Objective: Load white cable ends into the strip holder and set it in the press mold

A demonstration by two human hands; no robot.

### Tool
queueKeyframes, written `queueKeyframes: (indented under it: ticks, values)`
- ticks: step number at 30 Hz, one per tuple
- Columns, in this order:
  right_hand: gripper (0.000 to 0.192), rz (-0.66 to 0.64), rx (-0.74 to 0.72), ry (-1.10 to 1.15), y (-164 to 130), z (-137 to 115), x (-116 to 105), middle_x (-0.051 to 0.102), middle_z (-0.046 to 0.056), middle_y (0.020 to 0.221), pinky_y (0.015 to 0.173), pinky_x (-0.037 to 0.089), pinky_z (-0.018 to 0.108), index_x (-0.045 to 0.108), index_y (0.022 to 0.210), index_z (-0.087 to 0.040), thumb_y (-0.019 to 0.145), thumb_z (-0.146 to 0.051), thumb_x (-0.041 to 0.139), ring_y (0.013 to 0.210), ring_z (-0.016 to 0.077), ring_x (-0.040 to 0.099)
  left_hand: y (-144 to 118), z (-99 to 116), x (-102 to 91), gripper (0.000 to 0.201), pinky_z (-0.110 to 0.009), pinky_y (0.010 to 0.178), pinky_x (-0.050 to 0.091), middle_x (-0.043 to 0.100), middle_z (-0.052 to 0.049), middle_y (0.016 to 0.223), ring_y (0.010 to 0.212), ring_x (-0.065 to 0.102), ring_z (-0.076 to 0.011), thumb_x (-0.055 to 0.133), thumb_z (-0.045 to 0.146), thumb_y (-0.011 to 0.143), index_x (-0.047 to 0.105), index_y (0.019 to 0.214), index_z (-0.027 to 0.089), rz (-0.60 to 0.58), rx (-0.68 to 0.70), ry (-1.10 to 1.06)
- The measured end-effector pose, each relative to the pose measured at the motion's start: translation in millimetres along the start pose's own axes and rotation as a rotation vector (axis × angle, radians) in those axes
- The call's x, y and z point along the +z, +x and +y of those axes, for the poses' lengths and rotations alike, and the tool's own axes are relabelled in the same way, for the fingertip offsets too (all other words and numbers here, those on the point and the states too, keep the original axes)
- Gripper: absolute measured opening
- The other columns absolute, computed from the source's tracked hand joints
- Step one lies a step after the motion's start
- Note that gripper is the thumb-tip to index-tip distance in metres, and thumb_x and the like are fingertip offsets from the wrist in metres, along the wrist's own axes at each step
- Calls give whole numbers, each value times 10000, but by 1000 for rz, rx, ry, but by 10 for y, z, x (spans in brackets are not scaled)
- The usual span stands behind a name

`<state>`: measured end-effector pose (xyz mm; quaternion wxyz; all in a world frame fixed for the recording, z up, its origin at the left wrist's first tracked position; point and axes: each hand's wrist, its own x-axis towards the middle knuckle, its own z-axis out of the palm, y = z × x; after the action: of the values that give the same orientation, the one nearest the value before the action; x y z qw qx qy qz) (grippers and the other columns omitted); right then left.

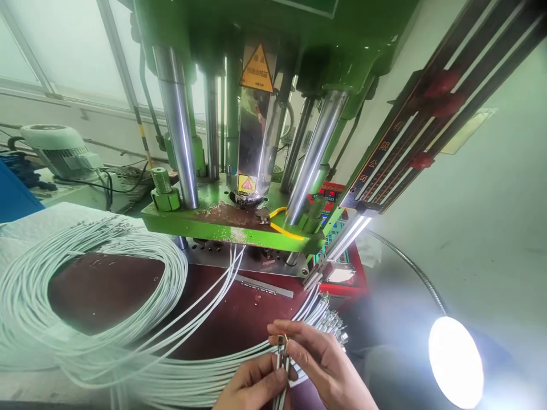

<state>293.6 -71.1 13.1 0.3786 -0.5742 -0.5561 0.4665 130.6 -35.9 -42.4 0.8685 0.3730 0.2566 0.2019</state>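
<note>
Metal cable ends (282, 347) are pinched between the fingertips of both hands near the bottom edge of the view. The left hand (252, 387) is closed around the white cable strands just below those ends, its thumb and forefinger pressed on them from the left, while the right hand (325, 364) is curled over them from the right, its thumb and forefinger tips (294, 344) clamped on the small plug-like tips. The tips stand upright between the two sets of fingers, touching both. Just beyond the right hand's fingers a bundle of finished connectors (331, 322) is seen, fanned out and close to the knuckles. To the left of the left hand's fingers, a large coil of white cable (85, 319) is spread over a dark red table (239, 313), with several strands led from it toward the fingers and others up toward the machine. Well above the fingers a green press (231, 222) is mounted, with polished steel columns (179, 125) and a yellow warning label (256, 71). To the right of the right hand's fingers, a bright work lamp (455, 361) on a flexible neck is lit. Far to the upper left of the fingers, a pale motor (55, 148) is seen by the window.
</note>
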Motion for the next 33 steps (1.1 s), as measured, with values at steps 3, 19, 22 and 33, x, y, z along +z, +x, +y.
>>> queueKeyframes:
  ticks: [3,19,22,33]
  values:
    - [352,18,25,67,-5,43,17,646,75,1211,944,465,313,579,1207,-254,919,-445,517,1102,203,600,-10,68,14,429,-230,505,247,547,-18,579,474,402,-74,641,549,767,582,723,126,21,28,63]
    - [342,66,67,38,34,65,21,704,59,872,716,459,294,679,972,-179,855,-487,586,808,204,624,-74,97,3,500,-231,555,294,593,-40,625,545,448,-98,644,623,725,611,717,124,-15,33,194]
    - [321,51,50,48,61,46,32,689,51,825,677,454,286,659,917,-166,840,-474,610,748,187,609,-82,122,16,510,-223,528,281,590,-28,601,525,450,-93,663,628,704,616,792,127,-1,-6,153]
    - [216,169,-65,-479,426,-14,60,701,-20,906,753,489,251,656,960,-248,933,-392,497,848,153,641,-103,148,-73,414,-228,510,335,643,-62,630,482,523,-101,634,526,784,575,754,118,89,79,112]
